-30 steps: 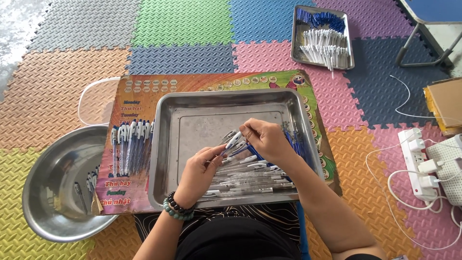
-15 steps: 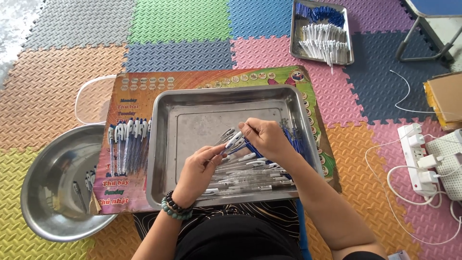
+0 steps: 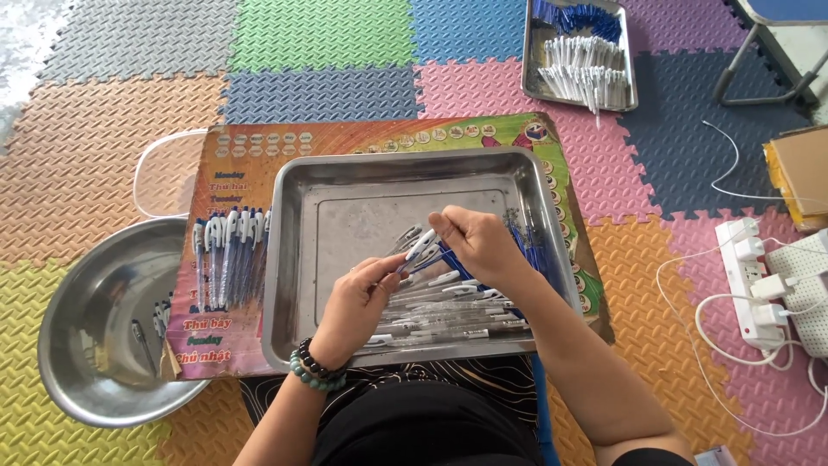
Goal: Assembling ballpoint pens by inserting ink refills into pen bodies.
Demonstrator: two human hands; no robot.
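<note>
Head view: a round steel bowl [image 3: 103, 328], finished pens [image 3: 228, 259] on a colourful printed board [image 3: 379, 138], then both hands, left [image 3: 362, 302] and right [image 3: 483, 250], pinching one white-and-blue pen [image 3: 423, 250] over a shiny rectangular steel tray [image 3: 345, 207].

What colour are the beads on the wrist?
Dark and green beads on the bracelet, left hand; head view.

This looks like a home floor used for piecework: coloured foam puzzle mats [image 3: 328, 34] cover the ground, a power strip [image 3: 755, 276] with chargers lies to one side, and metal trays [image 3: 414, 185] of pen parts [image 3: 582, 65] (sorted by kind) sit around a seated person.
</note>
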